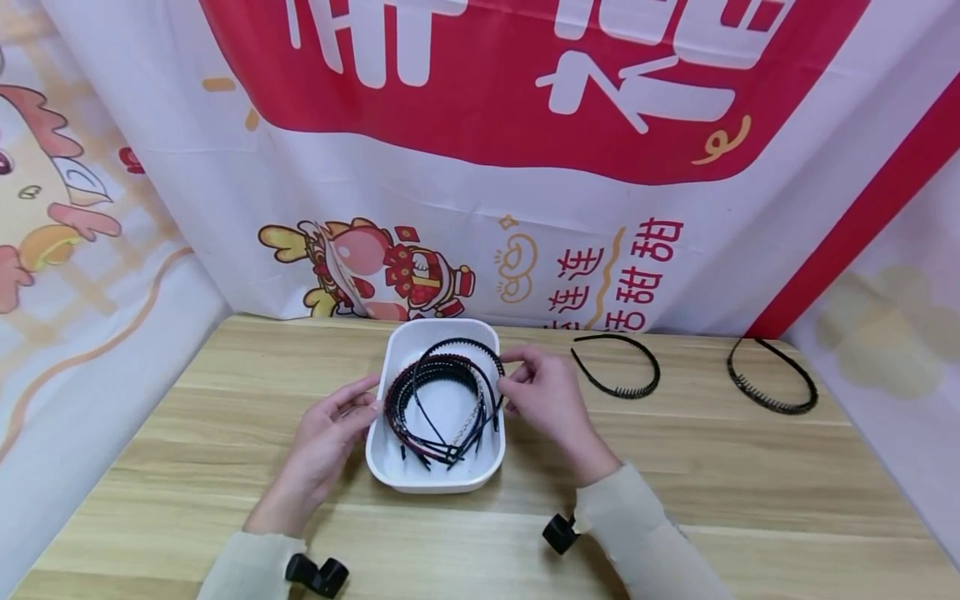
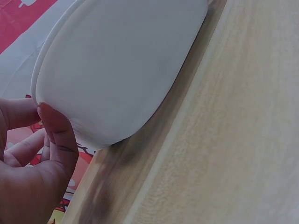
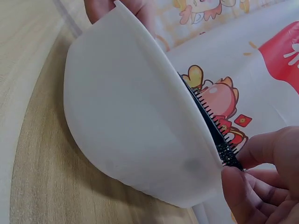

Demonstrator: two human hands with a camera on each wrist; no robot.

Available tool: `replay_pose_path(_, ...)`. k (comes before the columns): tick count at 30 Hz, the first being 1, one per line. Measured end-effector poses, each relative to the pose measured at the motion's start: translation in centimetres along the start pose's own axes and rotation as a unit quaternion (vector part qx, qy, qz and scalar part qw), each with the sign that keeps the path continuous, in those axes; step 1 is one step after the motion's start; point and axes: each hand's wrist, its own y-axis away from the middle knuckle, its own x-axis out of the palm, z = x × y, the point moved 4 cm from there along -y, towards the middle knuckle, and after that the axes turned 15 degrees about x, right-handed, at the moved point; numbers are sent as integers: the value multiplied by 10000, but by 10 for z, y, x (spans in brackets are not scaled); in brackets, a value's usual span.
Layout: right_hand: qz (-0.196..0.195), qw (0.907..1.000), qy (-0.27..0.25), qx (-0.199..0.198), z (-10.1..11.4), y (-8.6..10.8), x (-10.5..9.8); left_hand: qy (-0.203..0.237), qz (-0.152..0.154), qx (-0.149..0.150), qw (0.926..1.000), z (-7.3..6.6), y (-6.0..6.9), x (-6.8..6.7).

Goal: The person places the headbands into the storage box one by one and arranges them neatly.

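Observation:
A white plastic basin stands on the table, holding a stack of several hair headbands, mostly black, one dark red. At its left side, my left hand pinches the rim between thumb and finger; the left wrist view has these fingertips meeting at the basin's edge. My right hand is at the opposite rim. Its thumb and finger pinch a black toothed headband, which lies over the stack. In the right wrist view, part of that headband sticks up past the rim, teeth outward.
To the right on the wooden table lie two more black toothed headbands, one nearer and one farther right. A printed cloth hangs behind the table, with further cloth at both sides.

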Motion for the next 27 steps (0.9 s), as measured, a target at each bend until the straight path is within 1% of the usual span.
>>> replay_pose_path(5,113,9992,371,-44,3,0,2,-6,7,16,10000,-1,0,0)
replay_pose_path(10,90,9967,798,-132,8,-2,2,-16,27,-24,10000,-1,1,1)
replay_pose_path(18,140,9939,1061,-278,14,-2,8,16,23,-50,10000,1,1,1)
replay_pose_path(23,151,9899,1336,-442,16,-3,13,20,23,-48,10000,2,0,0)
replay_pose_path(27,110,9876,1506,-439,17,-3,16,0,24,-71,10000,2,1,0)
